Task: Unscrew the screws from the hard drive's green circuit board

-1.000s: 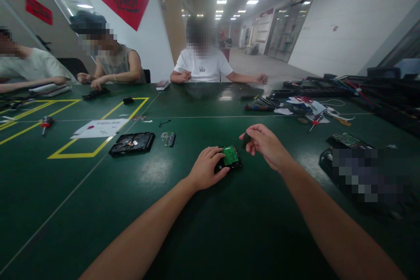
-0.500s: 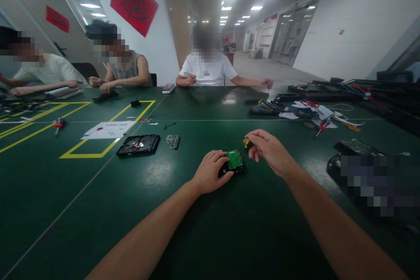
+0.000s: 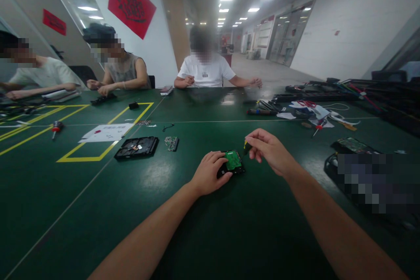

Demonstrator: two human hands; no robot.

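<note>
A hard drive [image 3: 233, 162] with a green circuit board on top lies on the green table in front of me. My left hand [image 3: 211, 170] grips its left side, fingers over the top and thumb along the near edge. To the drive's right, my right hand [image 3: 267, 151] pinches a small yellow-and-black screwdriver [image 3: 246, 146]. The screwdriver slants down toward the board's right edge; whether its tip touches a screw is too small to tell. Left of my hands are a larger black drive casing [image 3: 137, 147] and a small loose circuit board [image 3: 171, 143].
A white paper sheet [image 3: 105, 133] lies by yellow tape lines. A red-handled screwdriver [image 3: 57, 127] is at the left. Cables [image 3: 267, 106] and a second red screwdriver [image 3: 319, 127] lie at the right. Several people sit across the table, one in a white shirt [image 3: 205, 72].
My right hand has tilted the screwdriver, bringing its lower end closer to the drive's right edge. My left hand keeps its grip. The view has shifted slightly.
</note>
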